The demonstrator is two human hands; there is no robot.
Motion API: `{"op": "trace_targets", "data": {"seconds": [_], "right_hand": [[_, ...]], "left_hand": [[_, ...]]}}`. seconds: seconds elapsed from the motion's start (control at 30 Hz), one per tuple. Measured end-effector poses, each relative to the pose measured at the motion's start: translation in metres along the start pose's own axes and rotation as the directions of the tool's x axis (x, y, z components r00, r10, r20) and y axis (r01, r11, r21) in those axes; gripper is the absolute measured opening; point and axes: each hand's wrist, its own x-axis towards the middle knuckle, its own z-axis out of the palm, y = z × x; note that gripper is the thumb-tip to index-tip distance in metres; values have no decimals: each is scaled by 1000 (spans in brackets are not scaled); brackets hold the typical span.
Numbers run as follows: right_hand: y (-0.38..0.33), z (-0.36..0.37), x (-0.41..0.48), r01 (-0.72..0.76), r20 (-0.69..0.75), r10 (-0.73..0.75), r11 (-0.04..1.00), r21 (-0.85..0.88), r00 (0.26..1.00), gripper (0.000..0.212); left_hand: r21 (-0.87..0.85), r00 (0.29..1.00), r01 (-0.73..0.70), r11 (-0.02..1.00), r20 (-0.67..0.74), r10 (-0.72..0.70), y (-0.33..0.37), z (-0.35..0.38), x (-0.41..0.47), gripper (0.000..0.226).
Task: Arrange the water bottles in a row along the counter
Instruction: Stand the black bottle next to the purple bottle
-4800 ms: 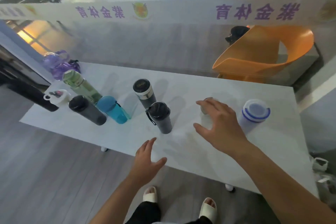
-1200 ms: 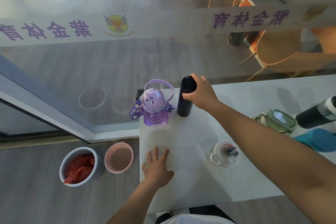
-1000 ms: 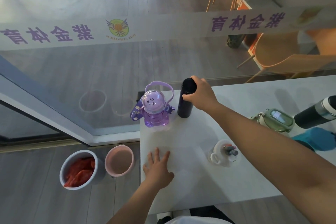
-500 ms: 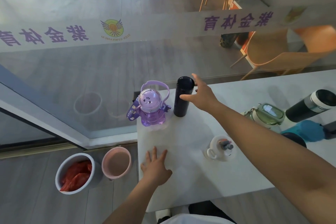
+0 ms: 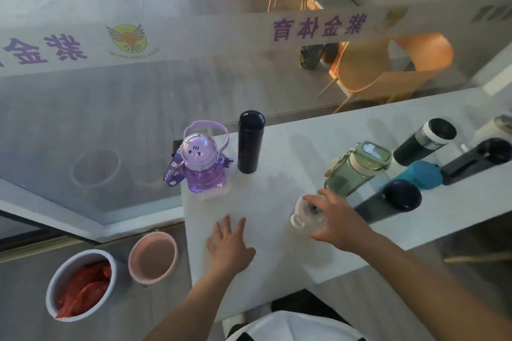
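Left hand (image 5: 231, 246) flat — right hand (image 5: 336, 219) seemingly half-curled.

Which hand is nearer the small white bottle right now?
Right. The right hand is spread over the small white bottle, fingers around its top, not clearly gripping. The left hand lies flat on the counter, off to the bottle's left.

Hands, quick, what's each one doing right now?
Left hand: open, flat on the white counter.
Right hand: open, fingers around the small white bottle, no grip yet.
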Motion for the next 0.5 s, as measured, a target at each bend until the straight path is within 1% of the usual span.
{"op": "trace_targets", "data": {"seconds": [0.07, 0.2, 0.27, 0.33, 0.4, 0.5], "right_hand": [[4, 6, 3, 14, -45, -15, 1000, -19, 999, 76], [4, 12, 12, 30, -36, -32, 999, -40, 999, 86], [3, 13, 18, 68, -37, -69, 997, -34, 997, 79], [3, 10, 25, 74, -37, -73, 997, 12, 997, 74], [3, 4, 32, 71, -44, -68, 996, 61, 997, 73], [-4, -12, 50, 76, -130, -60, 990, 120, 990, 73]], "left_hand": [[-3, 1000, 2, 1000, -15, -2, 2, 0, 3, 84], [19, 999, 10, 1000, -39, -9, 0, -6, 8, 83], [17, 999, 17, 1000, -42, -16, -2, -10, 11, 83], [14, 999, 25, 1000, -42, -24, -2, -12, 13, 82], [16, 999, 30, 999, -42, -29, -2, -12, 14, 83], [30, 999, 28, 999, -37, -26, 0, -12, 15, 84]]}}
